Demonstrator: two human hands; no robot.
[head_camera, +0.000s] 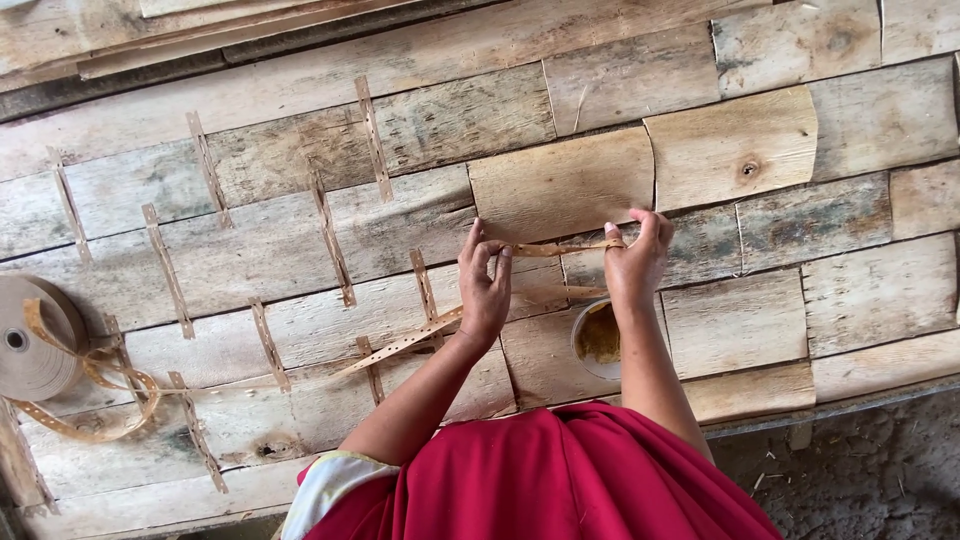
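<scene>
Perforated tape strip (560, 248) pinched taut between left hand (484, 290) and right hand (634, 262); best laid flat across the veneer seam (560, 262).

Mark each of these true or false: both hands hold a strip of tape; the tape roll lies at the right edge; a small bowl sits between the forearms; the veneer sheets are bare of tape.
1. True: left hand and right hand stretch a tape strip.
2. False: the tape roll lies at the left edge.
3. True: the bowl sits there.
4. False: many taped strips cross the veneer sheets.
</scene>
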